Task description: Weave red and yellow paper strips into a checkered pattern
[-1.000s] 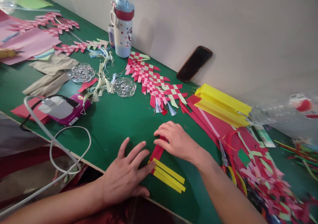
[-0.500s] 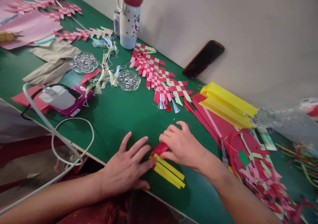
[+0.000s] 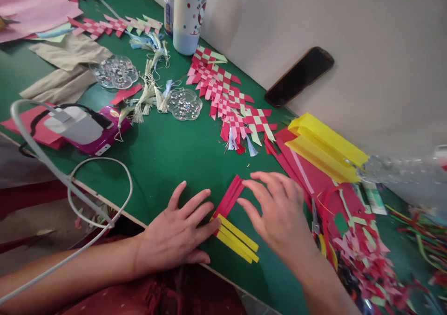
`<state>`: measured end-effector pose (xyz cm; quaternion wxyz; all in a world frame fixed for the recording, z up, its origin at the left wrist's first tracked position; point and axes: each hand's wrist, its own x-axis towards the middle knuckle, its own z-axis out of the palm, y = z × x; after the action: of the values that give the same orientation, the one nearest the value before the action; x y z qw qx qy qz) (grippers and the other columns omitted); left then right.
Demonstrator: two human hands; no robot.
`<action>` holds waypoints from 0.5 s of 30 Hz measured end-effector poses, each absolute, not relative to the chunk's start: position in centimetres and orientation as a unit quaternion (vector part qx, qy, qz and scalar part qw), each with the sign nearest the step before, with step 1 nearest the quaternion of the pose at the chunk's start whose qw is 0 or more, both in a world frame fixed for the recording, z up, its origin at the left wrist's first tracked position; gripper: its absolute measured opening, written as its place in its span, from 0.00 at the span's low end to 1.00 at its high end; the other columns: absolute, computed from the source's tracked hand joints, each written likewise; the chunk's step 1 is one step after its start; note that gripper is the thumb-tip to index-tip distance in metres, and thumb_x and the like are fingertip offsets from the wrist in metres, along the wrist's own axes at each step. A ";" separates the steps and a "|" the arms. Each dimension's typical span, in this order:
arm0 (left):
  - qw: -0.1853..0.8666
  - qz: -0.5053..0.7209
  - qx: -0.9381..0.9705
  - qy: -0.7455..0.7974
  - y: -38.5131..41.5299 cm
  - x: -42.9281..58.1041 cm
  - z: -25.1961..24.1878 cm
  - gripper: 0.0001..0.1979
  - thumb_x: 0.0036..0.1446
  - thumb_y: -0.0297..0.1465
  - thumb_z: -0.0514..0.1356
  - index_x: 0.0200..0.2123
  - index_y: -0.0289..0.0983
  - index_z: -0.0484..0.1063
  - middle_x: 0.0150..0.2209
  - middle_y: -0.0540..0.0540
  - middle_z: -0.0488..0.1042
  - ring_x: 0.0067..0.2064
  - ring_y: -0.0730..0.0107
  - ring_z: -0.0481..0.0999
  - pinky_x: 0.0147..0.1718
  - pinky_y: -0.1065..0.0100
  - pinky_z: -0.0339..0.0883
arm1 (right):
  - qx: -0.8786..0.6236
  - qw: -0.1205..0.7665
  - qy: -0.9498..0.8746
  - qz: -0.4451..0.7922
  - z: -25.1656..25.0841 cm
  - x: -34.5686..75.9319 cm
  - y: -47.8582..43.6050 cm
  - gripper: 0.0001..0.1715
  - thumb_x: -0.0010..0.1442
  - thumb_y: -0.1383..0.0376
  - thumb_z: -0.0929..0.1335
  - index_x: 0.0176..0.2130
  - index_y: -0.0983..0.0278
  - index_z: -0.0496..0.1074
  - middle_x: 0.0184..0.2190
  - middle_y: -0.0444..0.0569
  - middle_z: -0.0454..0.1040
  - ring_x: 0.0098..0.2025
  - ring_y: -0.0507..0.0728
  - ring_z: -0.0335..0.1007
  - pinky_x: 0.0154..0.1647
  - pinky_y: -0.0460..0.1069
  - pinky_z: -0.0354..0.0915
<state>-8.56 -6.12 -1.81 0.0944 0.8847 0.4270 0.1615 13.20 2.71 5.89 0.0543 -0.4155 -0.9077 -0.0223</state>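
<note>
Red paper strips (image 3: pixel 228 196) and yellow paper strips (image 3: pixel 238 243) meet at a corner on the green table, the red ones pointing away from me and the yellow ones toward the lower right. My left hand (image 3: pixel 181 229) lies flat with fingers spread, one fingertip pressing on the corner where the strips join. To the right, my right hand (image 3: pixel 274 203) is curved with thumb and fingers apart; its fingertips are close beside the far end of the red strips. Whether they touch the paper I cannot tell.
Woven paper fish (image 3: pixel 223 96) lie near the wall by a bottle (image 3: pixel 188 21). A phone (image 3: pixel 299 76) leans there. Folded yellow paper (image 3: pixel 324 147), scissors (image 3: pixel 315 219) and paper scraps (image 3: pixel 363 254) are at right. A white cable (image 3: pixel 129 180) loops at left near a purple box (image 3: pixel 104 140).
My right hand has released the red strips and moved right, its fingers opening. The red strips now lie straighter, pointing away. My left hand keeps its place on the corner.
</note>
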 end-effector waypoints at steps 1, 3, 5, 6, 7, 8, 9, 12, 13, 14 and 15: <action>0.094 0.162 0.884 0.428 -6.1 -8.6 -1.8 0.35 0.53 0.58 0.59 0.58 0.47 0.66 0.55 0.45 0.68 0.66 0.50 0.52 0.62 0.39 0.14 | -0.433 0.085 -0.897 -0.028 5.7 13.4 1.7 0.11 0.63 0.63 0.68 0.46 0.64 0.73 0.47 0.56 0.73 0.51 0.63 0.64 0.53 0.60 0.59; 0.094 0.159 0.884 0.428 -6.1 -8.5 -1.6 0.34 0.53 0.58 0.59 0.58 0.47 0.66 0.54 0.45 0.68 0.66 0.51 0.52 0.62 0.39 0.14 | -0.429 0.112 -0.896 0.025 4.8 13.5 -0.7 0.06 0.64 0.66 0.67 0.41 0.63 0.73 0.40 0.53 0.74 0.46 0.60 0.66 0.49 0.56 0.63; 0.094 0.156 0.886 0.427 -6.0 -8.5 -1.5 0.34 0.54 0.58 0.59 0.58 0.46 0.66 0.53 0.46 0.69 0.66 0.51 0.53 0.63 0.39 0.13 | -0.430 0.116 -0.891 0.088 3.4 13.5 -3.1 0.07 0.65 0.69 0.65 0.39 0.63 0.74 0.37 0.50 0.74 0.41 0.57 0.67 0.45 0.53 0.65; 0.093 0.154 0.887 0.425 -6.0 -8.5 -1.4 0.33 0.54 0.57 0.59 0.57 0.46 0.66 0.53 0.46 0.69 0.65 0.51 0.54 0.63 0.39 0.13 | -0.436 0.120 -0.886 0.106 2.7 13.5 -4.2 0.08 0.65 0.70 0.65 0.41 0.64 0.74 0.37 0.51 0.74 0.41 0.56 0.67 0.44 0.52 0.66; 0.092 0.153 0.889 0.422 -6.0 -8.5 -1.3 0.33 0.54 0.57 0.59 0.57 0.45 0.67 0.53 0.47 0.69 0.65 0.51 0.54 0.63 0.39 0.13 | -0.444 0.125 -0.880 0.113 2.1 13.5 -5.1 0.10 0.65 0.71 0.64 0.44 0.65 0.74 0.39 0.51 0.74 0.41 0.56 0.67 0.44 0.52 0.67; 0.090 0.153 0.890 0.419 -6.0 -8.5 -1.3 0.33 0.55 0.57 0.59 0.57 0.44 0.67 0.53 0.47 0.69 0.66 0.51 0.54 0.63 0.39 0.13 | -0.451 0.126 -0.876 0.115 1.5 13.5 -5.8 0.12 0.65 0.71 0.64 0.46 0.65 0.73 0.40 0.52 0.74 0.42 0.56 0.67 0.44 0.52 0.67; 0.088 0.154 0.892 0.417 -6.0 -8.5 -1.3 0.33 0.55 0.56 0.59 0.57 0.44 0.67 0.54 0.47 0.69 0.66 0.50 0.54 0.63 0.39 0.13 | -0.457 0.127 -0.873 0.113 1.0 13.6 -6.4 0.13 0.65 0.71 0.64 0.48 0.66 0.73 0.41 0.53 0.74 0.42 0.57 0.67 0.44 0.52 0.68; 0.077 0.156 0.896 0.408 -6.0 -8.4 -1.5 0.33 0.56 0.55 0.59 0.57 0.42 0.67 0.56 0.47 0.68 0.66 0.50 0.53 0.63 0.38 0.14 | -0.468 0.128 -0.868 0.103 0.3 13.7 -7.1 0.15 0.66 0.70 0.63 0.50 0.65 0.72 0.43 0.53 0.74 0.43 0.58 0.68 0.44 0.54 0.68; 0.071 0.157 0.898 0.405 -6.0 -8.4 -1.6 0.32 0.56 0.55 0.59 0.57 0.41 0.68 0.57 0.47 0.68 0.66 0.50 0.53 0.63 0.38 0.14 | -0.470 0.129 -0.867 0.102 0.3 13.7 -7.1 0.15 0.66 0.70 0.63 0.50 0.64 0.73 0.43 0.53 0.74 0.43 0.58 0.68 0.44 0.54 0.68; 0.066 0.157 0.900 0.401 -6.1 -8.4 -1.6 0.31 0.57 0.55 0.59 0.56 0.42 0.69 0.57 0.47 0.68 0.66 0.51 0.53 0.64 0.38 0.15 | -0.471 0.131 -0.866 0.103 0.3 13.7 -7.0 0.15 0.66 0.70 0.63 0.50 0.64 0.73 0.43 0.53 0.74 0.43 0.58 0.68 0.44 0.54 0.68; 0.060 0.157 0.902 0.398 -6.1 -8.4 -1.6 0.30 0.57 0.55 0.59 0.55 0.42 0.70 0.57 0.47 0.68 0.66 0.51 0.53 0.64 0.38 0.15 | -0.472 0.134 -0.865 0.108 0.3 13.7 -7.0 0.14 0.66 0.70 0.63 0.49 0.64 0.73 0.43 0.53 0.74 0.43 0.58 0.68 0.44 0.54 0.68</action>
<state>-8.42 -6.14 -1.62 0.0605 0.9021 0.3976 0.1567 13.72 -6.97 0.28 0.1340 -0.4718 -0.8648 0.1076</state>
